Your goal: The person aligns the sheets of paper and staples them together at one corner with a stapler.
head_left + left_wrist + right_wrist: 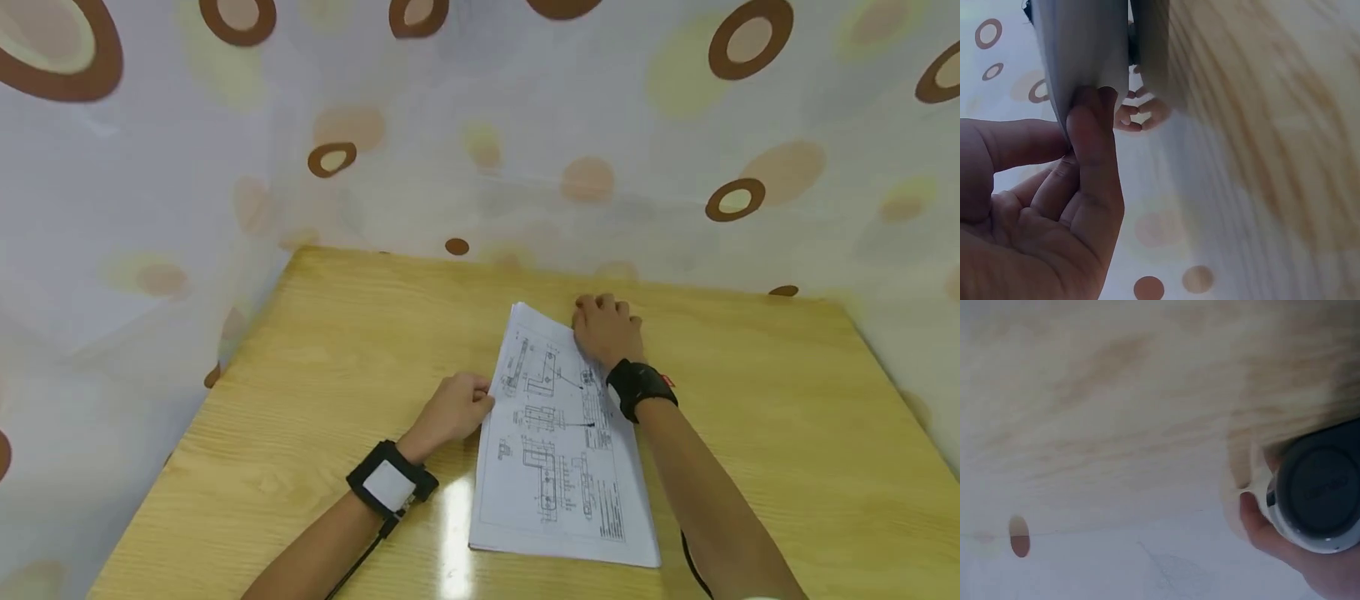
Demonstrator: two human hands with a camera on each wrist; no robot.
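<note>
A stack of drawing sheets [566,467], printed with technical line drawings, lies lengthwise before me. My left hand [453,408] pinches its left edge between thumb and fingers. In the left wrist view the left fingers [1094,144] curl up under the edge of the sheets [1091,44]. My right hand [611,333] is at the sheets' far right edge, knuckles up. In the right wrist view it grips a dark, round-ended object [1322,494] with a pale rim, its fingers [1257,522] along the end. In the head view the hand hides this object.
The sheets lie on a wood-grain table [337,333]. A pale cloth [525,100] with brown rings and dots rises behind the table and along its sides. Each wrist wears a black band [641,387], and a cable [352,567] trails from the left one.
</note>
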